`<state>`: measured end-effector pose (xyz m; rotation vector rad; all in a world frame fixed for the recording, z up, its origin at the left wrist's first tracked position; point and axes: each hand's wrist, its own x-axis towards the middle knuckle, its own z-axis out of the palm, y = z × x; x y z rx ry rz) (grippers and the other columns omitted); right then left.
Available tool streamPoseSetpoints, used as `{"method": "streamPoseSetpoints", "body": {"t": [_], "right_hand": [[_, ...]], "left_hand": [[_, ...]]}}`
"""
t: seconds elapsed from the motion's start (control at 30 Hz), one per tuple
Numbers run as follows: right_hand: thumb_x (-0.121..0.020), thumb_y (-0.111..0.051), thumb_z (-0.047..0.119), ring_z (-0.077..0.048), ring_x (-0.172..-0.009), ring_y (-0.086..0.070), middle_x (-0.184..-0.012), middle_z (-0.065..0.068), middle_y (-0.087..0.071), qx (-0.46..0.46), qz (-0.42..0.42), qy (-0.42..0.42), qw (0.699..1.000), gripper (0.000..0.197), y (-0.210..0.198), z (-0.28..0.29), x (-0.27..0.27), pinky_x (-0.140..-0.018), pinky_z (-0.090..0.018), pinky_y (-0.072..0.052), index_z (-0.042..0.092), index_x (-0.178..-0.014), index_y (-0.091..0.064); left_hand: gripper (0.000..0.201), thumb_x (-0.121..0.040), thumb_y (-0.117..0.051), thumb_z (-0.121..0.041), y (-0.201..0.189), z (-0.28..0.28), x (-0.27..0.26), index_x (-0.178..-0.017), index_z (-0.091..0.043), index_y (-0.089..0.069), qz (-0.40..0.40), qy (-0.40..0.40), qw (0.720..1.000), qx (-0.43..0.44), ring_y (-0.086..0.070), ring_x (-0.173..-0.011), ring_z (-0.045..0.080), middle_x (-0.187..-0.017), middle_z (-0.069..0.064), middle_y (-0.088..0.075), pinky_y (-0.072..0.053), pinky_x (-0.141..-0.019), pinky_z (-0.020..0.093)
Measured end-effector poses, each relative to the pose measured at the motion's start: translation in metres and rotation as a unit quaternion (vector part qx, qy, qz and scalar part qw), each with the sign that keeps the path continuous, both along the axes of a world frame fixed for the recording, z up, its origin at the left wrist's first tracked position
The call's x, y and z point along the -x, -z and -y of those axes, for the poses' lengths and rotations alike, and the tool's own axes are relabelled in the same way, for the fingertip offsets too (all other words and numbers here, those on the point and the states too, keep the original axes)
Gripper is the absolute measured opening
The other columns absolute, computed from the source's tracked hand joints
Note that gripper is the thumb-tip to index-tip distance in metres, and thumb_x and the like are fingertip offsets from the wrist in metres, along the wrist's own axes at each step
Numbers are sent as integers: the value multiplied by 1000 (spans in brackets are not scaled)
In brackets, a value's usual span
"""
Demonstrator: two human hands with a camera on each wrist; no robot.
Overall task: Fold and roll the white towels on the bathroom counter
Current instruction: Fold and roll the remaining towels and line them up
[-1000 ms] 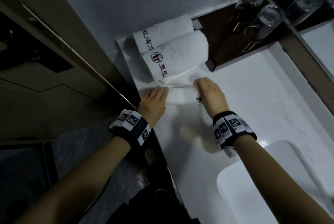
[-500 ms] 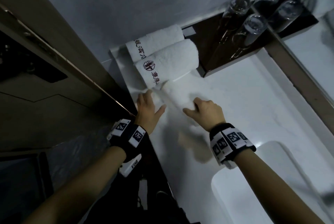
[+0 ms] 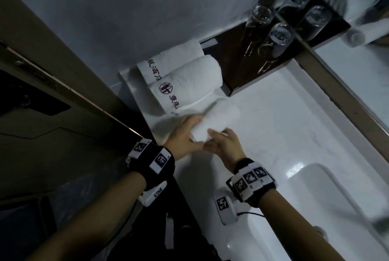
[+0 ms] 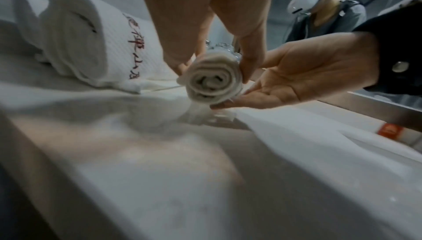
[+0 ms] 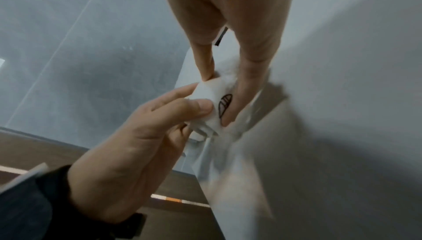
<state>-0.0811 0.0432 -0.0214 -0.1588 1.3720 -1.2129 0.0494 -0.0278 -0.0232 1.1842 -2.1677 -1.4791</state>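
Note:
A small rolled white towel is held just above the white counter, near its left edge. My left hand pinches the near end of the roll; the left wrist view shows its spiral end between the fingertips. My right hand cups the same end, fingers underneath and thumb on top. In the right wrist view both hands pinch the towel at its dark logo. A loose tail hangs from the roll to the counter.
Two larger rolled towels with red lettering lie against the back wall, on a flat white cloth. Right of them, a dark tray holds upturned glasses. A sink basin is at the lower right, beside a mirror.
The small roll lay on the counter under both hands. It is now lifted off, with both hands gathered at its near end.

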Motion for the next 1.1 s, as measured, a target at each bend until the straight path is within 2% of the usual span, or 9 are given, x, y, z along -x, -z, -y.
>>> {"method": "streamPoseSetpoints", "body": {"t": [0.07,0.2,0.27,0.4,0.57,0.63,0.87,1.0,1.1], "right_hand": [[-91,-53,3,-11,-48,-60,-68,-6,-50,12,9,25,1000,9,-2,19,0,-57,-33,-57,4,-95,-46],[-90,-52,-2,-22,-71,-67,-95,-17,-60,23,5,35,999,24,-3,48,-5,-62,-36,-60,1,-113,-43],[-89,-56,1,-26,-77,-67,-99,-18,-61,-9,-9,35,999,19,2,57,-7,-63,-38,-60,2,-104,-44],[-81,-68,39,-33,-85,-65,-93,-21,-68,-120,-288,-166,935,44,10,64,9,-82,-44,-54,-1,-93,-55],[-70,-80,31,2,-61,-60,-78,4,-62,-90,-346,-64,932,48,20,59,31,-54,-4,-43,13,-97,-45],[-73,-77,25,2,-66,-60,-80,4,-61,-72,-336,4,939,50,23,57,29,-60,-8,-42,17,-104,-39],[-82,-69,20,-13,-82,-59,-101,-5,-59,-37,-363,-42,930,59,22,59,19,-66,-10,-40,12,-128,-34],[-77,-74,12,-22,-97,-55,-125,-6,-34,-9,-387,-6,922,78,17,55,15,-87,-24,-49,11,-137,-25],[-76,-75,13,-24,-90,-62,-108,-5,-48,-3,-377,-34,926,79,18,52,7,-77,-14,-48,15,-137,-24]], "left_hand": [[56,-63,-76,4,-3,11,2,-114,6,-52,-12,-13,995,98,-44,-115,22,-122,21,-46,-29,-96,1],[53,-69,-74,-4,-2,25,-2,-119,2,-57,103,-15,971,215,-46,-113,37,-118,25,-51,-36,-100,38],[53,-76,-70,-8,1,30,-5,-126,-3,-53,149,-3,964,222,-46,-114,37,-118,22,-53,-34,-101,38],[51,-74,-70,-4,1,30,-4,-122,1,-53,174,39,947,266,-51,-104,36,-109,24,-57,-47,-93,43],[41,-61,-76,-6,3,33,2,-100,-8,-64,197,50,916,345,-58,-77,29,-85,14,-60,-53,-65,35],[39,-60,-79,-11,6,36,4,-96,-14,-66,237,76,882,399,-61,-73,21,-82,5,-62,-53,-62,28],[63,-54,-83,-33,3,48,-12,-112,-16,-65,280,95,859,417,-60,-113,29,-123,18,-61,-49,-94,42],[78,-58,-83,-36,-3,50,-29,-123,-4,-56,265,50,889,369,-53,-118,39,-134,22,-43,-47,-96,49],[67,-68,-78,-21,-7,51,-41,-129,-8,-52,227,-9,916,331,-52,-120,35,-136,20,-47,-49,-96,43]]}}
